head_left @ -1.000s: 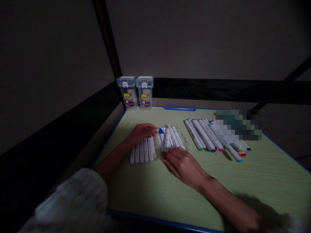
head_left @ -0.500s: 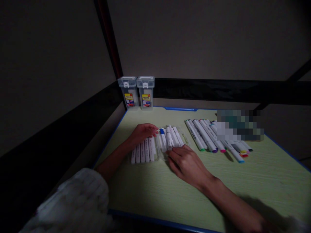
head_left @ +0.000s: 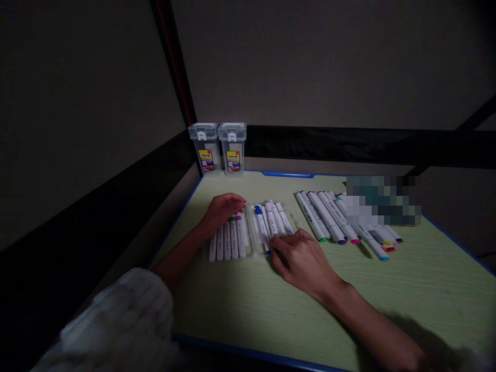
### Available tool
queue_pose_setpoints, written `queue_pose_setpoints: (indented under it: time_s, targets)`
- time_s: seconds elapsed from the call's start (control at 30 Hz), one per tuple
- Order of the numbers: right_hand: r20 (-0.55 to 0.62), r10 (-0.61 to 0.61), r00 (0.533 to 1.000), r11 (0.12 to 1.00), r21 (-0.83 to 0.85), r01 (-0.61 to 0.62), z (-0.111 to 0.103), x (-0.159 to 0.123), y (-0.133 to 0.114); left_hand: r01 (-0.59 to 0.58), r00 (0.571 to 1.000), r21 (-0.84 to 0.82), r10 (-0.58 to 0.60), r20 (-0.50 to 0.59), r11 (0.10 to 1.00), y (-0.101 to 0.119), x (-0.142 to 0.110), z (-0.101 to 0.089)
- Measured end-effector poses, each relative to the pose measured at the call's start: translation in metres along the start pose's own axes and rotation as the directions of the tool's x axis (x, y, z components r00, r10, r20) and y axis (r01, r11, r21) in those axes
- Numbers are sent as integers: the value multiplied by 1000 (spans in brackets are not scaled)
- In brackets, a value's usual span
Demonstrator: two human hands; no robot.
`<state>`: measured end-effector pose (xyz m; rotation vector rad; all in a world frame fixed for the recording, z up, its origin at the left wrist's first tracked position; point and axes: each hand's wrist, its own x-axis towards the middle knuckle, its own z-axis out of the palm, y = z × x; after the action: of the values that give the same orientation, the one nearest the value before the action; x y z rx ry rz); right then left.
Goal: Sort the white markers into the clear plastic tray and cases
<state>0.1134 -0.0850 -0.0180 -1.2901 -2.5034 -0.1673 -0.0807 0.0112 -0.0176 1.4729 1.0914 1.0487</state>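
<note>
- Near the middle of the green table (head_left: 240, 305), toward its left edge, lie two clusters of white markers: the left set (head_left: 228, 238) in a neat row, the right set (head_left: 271, 223) looser, seemingly on a clear plastic sleeve, though the dim light makes that uncertain.
- The left hand (head_left: 222, 208) rests on the far ends of the left set, fingers curled together over the caps, gripping nothing.
- The right hand (head_left: 302, 258) lies on the near ends of the right set, fingertips pressing down; whether they pinch one, I cannot tell.
- The markers look light, stiff, smooth, likely to roll; mid-barrel is the best hold.
- More coloured-capped markers (head_left: 329, 222) lie toward the right; two clear boxes (head_left: 219, 147) stand at the far left corner.
</note>
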Motion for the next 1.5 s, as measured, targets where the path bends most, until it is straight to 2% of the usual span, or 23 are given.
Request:
queue_pose_setpoints:
  time_s: [0.57, 0.7, 0.83, 0.97, 1.07, 1.17, 1.27, 1.5]
  targets:
    - [-15, 97, 995, 993, -70, -98, 0, -1, 1, -38, 999, -1, 38, -19, 999, 2, 1, -2]
    - [-11, 104, 995, 992, -70, -104, 1, -2, 1, -68, 998, 75, 67, 6, 995, -1, 5, -4]
    - [8, 96, 995, 994, -56, -96, 0, -3, 2, -105, 994, 250, 105, 13, 963, -2, 17, -6]
    - [-11, -22, 1000, 1000, -6, 22, 0, -4, -2, -181, 983, 477, 148, 107, 860, 1, 28, -1]
    - [-18, -110, 994, 993, 29, 110, 0, -5, -10, -253, 966, 564, 176, 187, 786, 2, 35, 5]
    - [17, -150, 989, 988, 35, 149, 0, -7, -18, -307, 946, 580, 172, 276, 754, 0, 40, 8]
    - [44, -165, 985, 986, 28, 163, 1, -8, -23, -336, 926, 558, 156, 344, 759, -4, 44, 6]
    - [119, -148, 982, 989, 2, 149, 7, -11, -18, -367, 906, 498, 181, 382, 785, -17, 49, 5]
